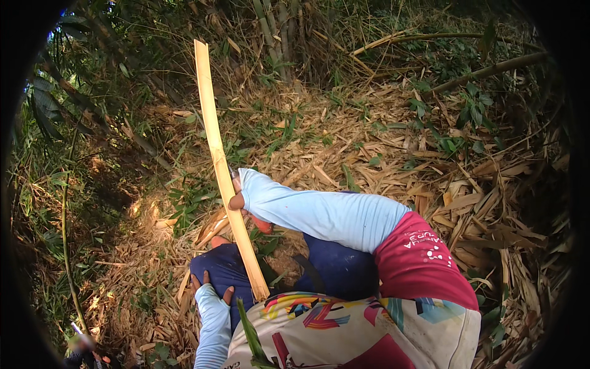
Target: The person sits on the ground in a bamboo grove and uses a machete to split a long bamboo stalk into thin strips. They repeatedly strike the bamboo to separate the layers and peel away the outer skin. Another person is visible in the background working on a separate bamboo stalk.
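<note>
A long pale split-bamboo strip (pixel 212 123) stands at a slant, its upper end well above my knees and its lower end against my printed shirt (pixel 344 332). My right hand (pixel 236 195) is closed around the strip near its middle, the thumb lying across its near face. Behind the strip the other fingers are mostly hidden; a small dark bit shows beside them, too little to name. My left hand (pixel 212 289) rests on the knee of my navy trousers (pixel 224 267), fingers apart and holding nothing. Orange-red patches (pixel 262 225) show below the right wrist.
Dry bamboo leaves and sheaths (pixel 369 154) cover the ground. Bamboo stems (pixel 279 37) rise at the back, and a bent stem (pixel 491 72) leans in at the right. A thin upright stem (pixel 66 246) stands at the left. Part of another person (pixel 83 350) appears at the lower left.
</note>
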A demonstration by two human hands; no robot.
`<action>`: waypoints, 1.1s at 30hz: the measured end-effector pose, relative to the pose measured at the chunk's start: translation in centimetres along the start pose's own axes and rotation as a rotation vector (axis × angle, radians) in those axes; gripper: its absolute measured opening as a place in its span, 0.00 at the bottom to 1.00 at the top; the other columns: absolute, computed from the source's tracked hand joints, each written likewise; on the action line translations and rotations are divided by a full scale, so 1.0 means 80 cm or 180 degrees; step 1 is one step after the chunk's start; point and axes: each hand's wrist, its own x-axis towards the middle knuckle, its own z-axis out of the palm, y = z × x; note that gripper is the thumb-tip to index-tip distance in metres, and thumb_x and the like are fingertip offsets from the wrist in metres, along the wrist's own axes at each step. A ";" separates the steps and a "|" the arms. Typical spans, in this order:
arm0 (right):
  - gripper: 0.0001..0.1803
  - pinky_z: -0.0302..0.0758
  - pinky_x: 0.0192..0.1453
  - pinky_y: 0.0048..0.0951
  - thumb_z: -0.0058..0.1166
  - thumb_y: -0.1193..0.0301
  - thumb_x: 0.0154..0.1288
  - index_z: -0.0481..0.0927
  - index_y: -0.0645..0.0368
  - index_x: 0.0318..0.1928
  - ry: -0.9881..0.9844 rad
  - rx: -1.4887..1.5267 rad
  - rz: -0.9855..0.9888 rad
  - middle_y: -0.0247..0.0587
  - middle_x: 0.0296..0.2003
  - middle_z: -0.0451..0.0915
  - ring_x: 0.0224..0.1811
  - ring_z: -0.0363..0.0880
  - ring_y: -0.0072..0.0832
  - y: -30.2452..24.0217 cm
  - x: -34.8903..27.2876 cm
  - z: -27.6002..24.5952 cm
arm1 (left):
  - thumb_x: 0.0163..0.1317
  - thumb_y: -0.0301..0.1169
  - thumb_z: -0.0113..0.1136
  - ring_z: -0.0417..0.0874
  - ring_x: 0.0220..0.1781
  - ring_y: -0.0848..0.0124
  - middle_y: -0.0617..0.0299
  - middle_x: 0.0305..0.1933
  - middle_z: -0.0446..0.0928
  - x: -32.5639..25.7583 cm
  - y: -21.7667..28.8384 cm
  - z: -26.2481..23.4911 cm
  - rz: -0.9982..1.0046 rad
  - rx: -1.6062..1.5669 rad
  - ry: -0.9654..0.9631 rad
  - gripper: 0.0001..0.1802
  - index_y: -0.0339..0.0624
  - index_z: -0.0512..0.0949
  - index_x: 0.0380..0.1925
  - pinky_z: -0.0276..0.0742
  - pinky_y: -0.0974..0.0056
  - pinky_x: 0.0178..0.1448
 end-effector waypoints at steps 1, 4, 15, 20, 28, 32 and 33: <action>0.12 0.69 0.19 0.38 0.65 0.72 0.52 0.76 0.67 0.28 0.0029 -0.0047 -0.0043 0.44 0.18 0.75 0.17 0.74 0.34 -0.006 -0.004 -0.002 | 0.47 0.42 0.75 0.56 0.76 0.40 0.31 0.77 0.47 0.001 -0.004 0.002 0.0006 -0.0050 0.0018 0.51 0.34 0.62 0.69 0.54 0.53 0.77; 0.12 0.69 0.21 0.36 0.66 0.74 0.50 0.76 0.67 0.29 0.0018 0.0283 -0.0173 0.42 0.19 0.75 0.18 0.74 0.31 -0.009 -0.005 -0.005 | 0.48 0.41 0.75 0.56 0.76 0.41 0.32 0.77 0.48 0.001 -0.017 0.012 0.0057 -0.0144 0.0140 0.49 0.35 0.64 0.69 0.54 0.53 0.78; 0.13 0.75 0.24 0.29 0.65 0.76 0.50 0.76 0.67 0.36 0.0179 0.0613 -0.0273 0.42 0.24 0.80 0.20 0.77 0.27 0.000 0.007 -0.017 | 0.49 0.41 0.74 0.53 0.77 0.42 0.35 0.77 0.49 0.004 -0.023 0.019 0.0076 -0.0277 0.0256 0.46 0.39 0.66 0.68 0.52 0.51 0.78; 0.11 0.75 0.25 0.29 0.65 0.75 0.51 0.79 0.68 0.34 0.0214 0.0703 -0.0337 0.43 0.22 0.80 0.21 0.78 0.27 -0.012 -0.005 -0.014 | 0.48 0.42 0.74 0.57 0.75 0.41 0.32 0.76 0.51 0.003 -0.029 0.022 0.0127 -0.0128 0.0310 0.46 0.36 0.67 0.67 0.54 0.51 0.77; 0.11 0.68 0.21 0.34 0.65 0.73 0.50 0.77 0.65 0.31 0.0189 0.1114 -0.0780 0.38 0.18 0.74 0.18 0.72 0.27 0.004 0.001 -0.008 | 0.47 0.41 0.75 0.57 0.75 0.41 0.33 0.75 0.51 0.000 -0.026 0.020 0.0150 -0.0097 0.0308 0.46 0.34 0.67 0.66 0.54 0.51 0.77; 0.09 0.65 0.20 0.30 0.64 0.75 0.51 0.77 0.64 0.31 -0.0045 0.0681 -0.0708 0.35 0.17 0.73 0.18 0.70 0.24 -0.024 -0.015 -0.011 | 0.47 0.41 0.75 0.55 0.76 0.42 0.33 0.76 0.48 -0.001 -0.048 0.033 0.0104 -0.0095 0.0340 0.49 0.36 0.64 0.68 0.51 0.52 0.78; 0.10 0.69 0.22 0.30 0.65 0.74 0.52 0.78 0.65 0.32 -0.0084 0.0511 -0.0696 0.38 0.19 0.76 0.19 0.73 0.26 -0.016 -0.006 -0.017 | 0.44 0.52 0.74 0.51 0.77 0.41 0.35 0.77 0.47 0.004 -0.058 0.043 0.0080 -0.0713 0.0493 0.49 0.42 0.69 0.66 0.50 0.49 0.78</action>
